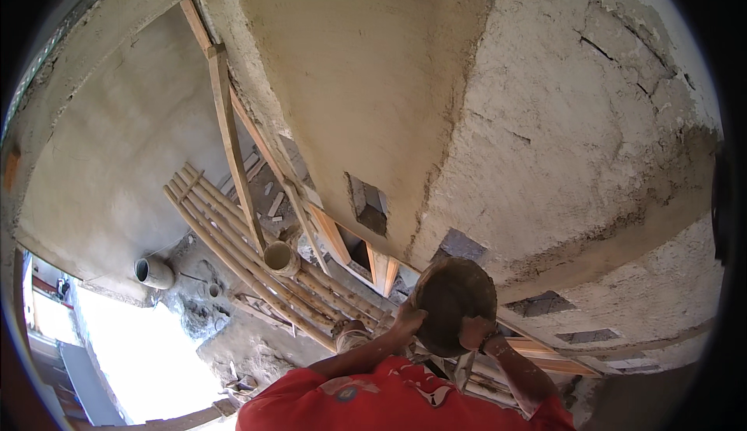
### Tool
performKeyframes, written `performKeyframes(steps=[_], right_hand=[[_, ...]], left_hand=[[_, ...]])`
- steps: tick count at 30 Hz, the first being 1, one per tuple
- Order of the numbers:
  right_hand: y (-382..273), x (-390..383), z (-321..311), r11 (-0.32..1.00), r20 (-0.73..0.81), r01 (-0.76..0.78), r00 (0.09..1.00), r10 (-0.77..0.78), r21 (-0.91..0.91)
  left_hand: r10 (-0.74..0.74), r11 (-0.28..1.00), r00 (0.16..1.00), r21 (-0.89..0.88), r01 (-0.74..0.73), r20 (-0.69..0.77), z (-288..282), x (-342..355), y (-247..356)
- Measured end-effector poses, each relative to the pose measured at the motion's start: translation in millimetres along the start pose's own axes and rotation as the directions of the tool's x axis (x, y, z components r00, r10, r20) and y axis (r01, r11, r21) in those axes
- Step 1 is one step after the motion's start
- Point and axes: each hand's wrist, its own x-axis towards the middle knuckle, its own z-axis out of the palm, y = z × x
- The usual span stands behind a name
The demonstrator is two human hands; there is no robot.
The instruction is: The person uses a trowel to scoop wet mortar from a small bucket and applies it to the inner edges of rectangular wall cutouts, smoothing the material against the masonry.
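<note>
Bucket point(454, 299) extended toward twelve from the grip: left hand point(409, 320) clenched its rim near eight o'clock, right hand point(475, 333) near five.

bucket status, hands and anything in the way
Left hand, right hand both gripping bucket rim. Bucket mouth facing camera. Nothing seen blocking; second bucket off left.
</note>
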Motion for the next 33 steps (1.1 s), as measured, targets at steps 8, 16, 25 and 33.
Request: performKeyframes(steps=[8, 16, 25, 33], right_hand=[[5, -64, -52, 0.966, -0.069, 0.254, 0.964, -0.257, -0.056], [-15, -16, 57, 0.997, 0.036, -0.074, 0.997, 0.072, 0.036], [-43, -86, 0, 0.787, -0.302, -0.381, 0.772, 0.560, 0.485], [-103, -70, 17, 0.650, 0.067, -0.387, 0.885, 0.460, 0.654]], left_hand=[[-0.138, 0.967, 0.977, 0.237, 0.097, 0.164, -21, 33, -46], [-0.185, 0.952, 0.930, 0.294, 0.090, 0.316, -11, 48, 1], [-0.279, 0.960, 0.843, 0.129, 0.248, 0.460, -19, 41, 26], [-0.292, 0.944, 0.834, 0.280, 0.173, 0.469, -38, 61, 7]])
